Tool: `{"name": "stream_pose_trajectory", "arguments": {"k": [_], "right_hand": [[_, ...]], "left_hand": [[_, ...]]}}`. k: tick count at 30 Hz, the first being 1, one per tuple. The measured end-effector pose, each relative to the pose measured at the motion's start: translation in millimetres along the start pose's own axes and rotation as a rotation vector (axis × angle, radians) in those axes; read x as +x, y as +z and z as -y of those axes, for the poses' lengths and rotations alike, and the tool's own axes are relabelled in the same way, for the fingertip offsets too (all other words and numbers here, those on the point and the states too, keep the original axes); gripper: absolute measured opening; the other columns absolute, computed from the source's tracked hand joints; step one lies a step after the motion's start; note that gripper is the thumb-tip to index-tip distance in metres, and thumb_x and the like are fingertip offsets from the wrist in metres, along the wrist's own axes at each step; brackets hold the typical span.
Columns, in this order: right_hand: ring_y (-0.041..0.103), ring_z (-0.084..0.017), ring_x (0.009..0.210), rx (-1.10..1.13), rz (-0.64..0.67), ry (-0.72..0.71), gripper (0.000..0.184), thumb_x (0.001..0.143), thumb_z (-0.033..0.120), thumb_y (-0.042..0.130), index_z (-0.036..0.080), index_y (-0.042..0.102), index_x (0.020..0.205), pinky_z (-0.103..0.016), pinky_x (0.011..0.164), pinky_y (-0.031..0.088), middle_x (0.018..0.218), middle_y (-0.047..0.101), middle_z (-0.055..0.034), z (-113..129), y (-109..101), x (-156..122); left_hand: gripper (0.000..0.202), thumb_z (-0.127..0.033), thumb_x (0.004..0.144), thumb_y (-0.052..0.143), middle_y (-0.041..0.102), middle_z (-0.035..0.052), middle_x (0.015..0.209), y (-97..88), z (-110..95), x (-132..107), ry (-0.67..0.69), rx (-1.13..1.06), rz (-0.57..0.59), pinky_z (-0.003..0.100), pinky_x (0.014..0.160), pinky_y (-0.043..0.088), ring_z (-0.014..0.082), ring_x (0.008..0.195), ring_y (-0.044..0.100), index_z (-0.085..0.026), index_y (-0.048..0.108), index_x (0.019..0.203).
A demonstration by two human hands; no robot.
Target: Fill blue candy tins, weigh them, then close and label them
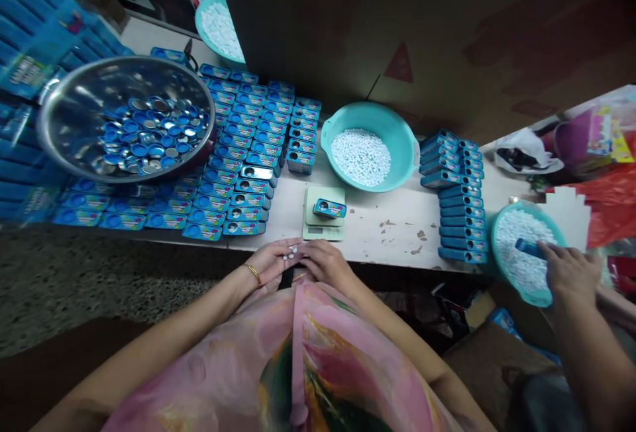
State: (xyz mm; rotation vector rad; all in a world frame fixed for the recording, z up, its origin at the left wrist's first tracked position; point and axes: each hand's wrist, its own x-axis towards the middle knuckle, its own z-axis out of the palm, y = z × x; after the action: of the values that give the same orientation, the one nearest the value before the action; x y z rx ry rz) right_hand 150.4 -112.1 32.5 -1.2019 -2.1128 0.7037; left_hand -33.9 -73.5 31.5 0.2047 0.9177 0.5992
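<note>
My left hand (271, 261) is cupped palm-up at the table's front edge, with a few small white tablets (291, 253) lying in it. My right hand (325, 263) is beside it, fingers curled and touching the left palm near the tablets. Just beyond my hands a small scale (324, 228) carries one blue tin box (329, 208). A teal basin (370, 122) of white tablets stands behind the scale.
Rows of blue tins (238, 147) cover the table's left, under a steel bowl (69, 120) of lids. Stacked tins (460, 200) stand to the right. Another person's hand (571, 271) holds a blue tin over a second teal basin (521, 250). A third basin (218, 28) sits far back.
</note>
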Motion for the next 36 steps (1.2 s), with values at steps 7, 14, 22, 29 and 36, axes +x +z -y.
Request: {"name": "stream_pose_trajectory", "arguments": {"k": [7, 14, 22, 29, 36], "right_hand": [[0.049, -0.016, 0.084, -0.261, 0.273, -0.033, 0.021, 0.082, 0.024, 0.047, 0.018, 0.055, 0.1, -0.026, 0.071, 0.043, 0.091, 0.055, -0.0059, 12, 25, 18], [0.049, -0.017, 0.084, -0.373, 0.312, -0.032, 0.021, 0.081, 0.021, 0.046, 0.017, 0.053, 0.1, -0.025, 0.062, 0.042, 0.09, 0.054, -0.0062, 16, 28, 16], [0.051, -0.016, 0.084, -0.29, 0.276, 0.009, 0.019, 0.082, 0.02, 0.046, 0.016, 0.056, 0.098, -0.026, 0.07, 0.043, 0.091, 0.056, -0.0074, 12, 28, 18], [0.049, -0.016, 0.097, -0.031, -0.304, 0.162, 0.027, 0.081, 0.026, 0.048, 0.019, 0.049, 0.108, -0.03, 0.083, 0.042, 0.101, 0.054, -0.008, -13, 10, 1], [0.051, -0.019, 0.098, 0.123, -0.448, 0.382, 0.043, 0.074, 0.028, 0.053, 0.015, 0.044, 0.114, -0.034, 0.082, 0.042, 0.108, 0.054, -0.0102, -89, -7, 25]], "left_hand": [[0.036, 0.007, 0.061, 0.049, 0.065, 0.0114, 0.081, 1.6, 9, -9, -0.061, 0.124, 0.109, 0.028, 0.073, 0.048, 0.0177, 0.076, 0.062, -0.008, 0.063, 0.091], [0.025, 0.005, 0.062, 0.053, 0.064, 0.0084, 0.074, 1.2, 9, -11, -0.066, 0.177, 0.132, 0.028, 0.074, 0.048, 0.0167, 0.073, 0.062, -0.009, 0.065, 0.079], [0.02, 0.001, 0.065, 0.057, 0.065, 0.0101, 0.075, -0.9, 10, -5, -0.057, 0.19, 0.109, 0.029, 0.074, 0.048, 0.0174, 0.072, 0.062, -0.008, 0.064, 0.081], [0.026, 0.004, 0.067, 0.052, 0.065, 0.0154, 0.084, -0.8, -1, 3, -0.009, 0.086, -0.002, 0.025, 0.074, 0.05, 0.0182, 0.08, 0.063, -0.006, 0.062, 0.088], [0.019, -0.003, 0.074, 0.049, 0.064, 0.0157, 0.08, 6.7, -33, 33, 0.098, -0.129, -0.154, 0.027, 0.069, 0.054, 0.0196, 0.079, 0.063, -0.004, 0.062, 0.089]]}}
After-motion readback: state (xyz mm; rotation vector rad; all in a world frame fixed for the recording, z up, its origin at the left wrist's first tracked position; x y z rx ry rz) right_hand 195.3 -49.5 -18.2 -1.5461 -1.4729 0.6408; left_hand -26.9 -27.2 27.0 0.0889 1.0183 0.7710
